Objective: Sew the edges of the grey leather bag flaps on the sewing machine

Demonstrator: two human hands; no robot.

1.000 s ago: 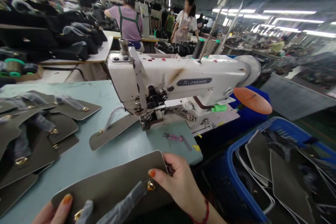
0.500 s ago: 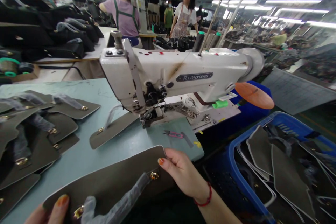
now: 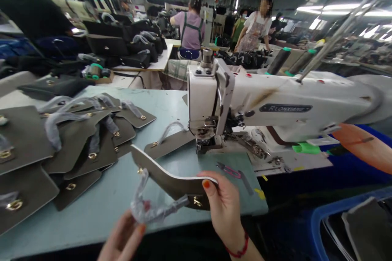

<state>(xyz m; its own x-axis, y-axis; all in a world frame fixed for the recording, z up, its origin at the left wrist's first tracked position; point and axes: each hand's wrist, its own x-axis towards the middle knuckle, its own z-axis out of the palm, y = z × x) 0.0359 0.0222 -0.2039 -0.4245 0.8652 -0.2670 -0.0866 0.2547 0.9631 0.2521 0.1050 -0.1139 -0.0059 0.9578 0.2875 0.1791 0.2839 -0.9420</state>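
Note:
My right hand (image 3: 225, 204) pinches the right end of a grey-brown bag panel (image 3: 171, 181), thumb on its face. The panel is bent, its pale edge turned up above the table. A plastic-wrapped handle (image 3: 153, 214) hangs from gold rings on it. My left hand (image 3: 125, 234) has its thumb and fingers closed on the lower bend of that handle; some fingertips are hidden behind the plastic. Beyond the panel, another panel with a wrapped handle (image 3: 171, 143) lies beside the needle area of the white sewing machine (image 3: 275, 98).
Overlapping bag panels (image 3: 76, 138) cover the left of the pale green table (image 3: 128, 195). Pink-handled thread snips (image 3: 229, 170) lie before the machine. A blue basket (image 3: 317, 224) with panels stands at the right. Black bags (image 3: 107, 47) and several people are farther back.
My left hand has left the panel's left end and now grips the wrapped handle. The panel has tilted and bent. The view has turned left.

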